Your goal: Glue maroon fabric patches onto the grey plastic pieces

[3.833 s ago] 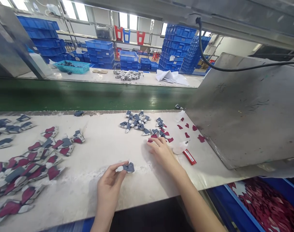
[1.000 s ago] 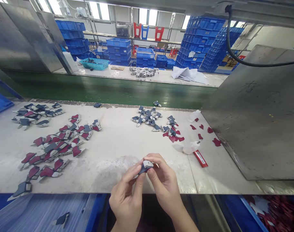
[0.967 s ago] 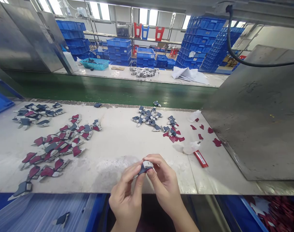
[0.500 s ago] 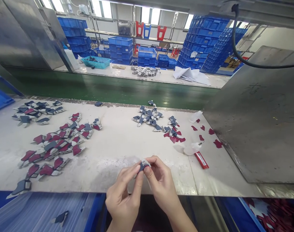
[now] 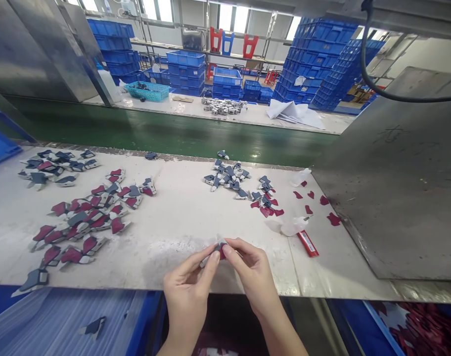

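Observation:
Between my two hands, above the table's front edge, is a small grey and dark-blue moulded piece [image 5: 221, 243] with a dark-red patch showing. My left hand [image 5: 188, 287] pinches it from the left with thumb and fingertips. From the right, my right hand [image 5: 253, 272] grips it too, its thumb pressed on the red patch. My fingertips cover much of the piece. Similar blue-and-white pieces [image 5: 229, 175] lie in a heap beyond my hands. Loose dark-red patches [image 5: 266, 211] are scattered to the right, near a white squeeze bottle [image 5: 294, 226] lying on its side.
Many red-patched pieces [image 5: 94, 215] spread across the table's left side. A red packet [image 5: 307, 243] lies right of my hands. A metal panel [image 5: 403, 198] stands at the right. Below the front edge are a plastic-lined blue bin [image 5: 73, 321] and a bin of red patches [image 5: 426, 326].
The held piece has been turned between my fingers, so its red patch now shows more. My right thumb has shifted onto the patch. The view has tilted slightly.

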Tool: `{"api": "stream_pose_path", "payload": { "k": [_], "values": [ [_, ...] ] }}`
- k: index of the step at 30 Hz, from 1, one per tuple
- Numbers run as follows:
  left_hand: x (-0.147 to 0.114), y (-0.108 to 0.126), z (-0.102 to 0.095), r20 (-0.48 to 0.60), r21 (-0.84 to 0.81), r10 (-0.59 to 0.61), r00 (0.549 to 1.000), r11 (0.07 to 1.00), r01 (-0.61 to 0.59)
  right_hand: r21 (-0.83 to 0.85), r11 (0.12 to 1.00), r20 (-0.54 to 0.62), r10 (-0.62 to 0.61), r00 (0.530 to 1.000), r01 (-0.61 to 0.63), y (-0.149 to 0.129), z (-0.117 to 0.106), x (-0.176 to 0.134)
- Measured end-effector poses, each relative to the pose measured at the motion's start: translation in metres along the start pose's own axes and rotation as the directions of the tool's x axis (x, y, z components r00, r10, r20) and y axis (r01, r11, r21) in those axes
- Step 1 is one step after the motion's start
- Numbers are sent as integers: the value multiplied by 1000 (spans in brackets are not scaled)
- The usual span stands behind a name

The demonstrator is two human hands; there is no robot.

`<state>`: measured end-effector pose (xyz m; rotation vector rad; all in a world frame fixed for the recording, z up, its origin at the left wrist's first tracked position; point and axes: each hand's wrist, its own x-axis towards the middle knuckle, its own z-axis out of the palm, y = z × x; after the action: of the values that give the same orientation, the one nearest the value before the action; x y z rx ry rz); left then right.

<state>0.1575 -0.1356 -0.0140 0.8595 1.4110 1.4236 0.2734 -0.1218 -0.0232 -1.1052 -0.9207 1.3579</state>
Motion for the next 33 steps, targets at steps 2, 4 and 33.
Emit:
{"api": "stream_pose_path", "payload": {
  "k": [2,4,33],
  "values": [
    [-1,-1,1,3,8,60,998,998,-60,31,999,0,8,1000,-8,1,2,0],
    [-3,-3,2,-6,6,126,992,992,-126,52,999,7,13,1000,-13,1,3,0],
    [24,6,-18,380,133,-168,910,983,126,-536,479,411,-572,710,696,-10,-24,11]
  ]
}}
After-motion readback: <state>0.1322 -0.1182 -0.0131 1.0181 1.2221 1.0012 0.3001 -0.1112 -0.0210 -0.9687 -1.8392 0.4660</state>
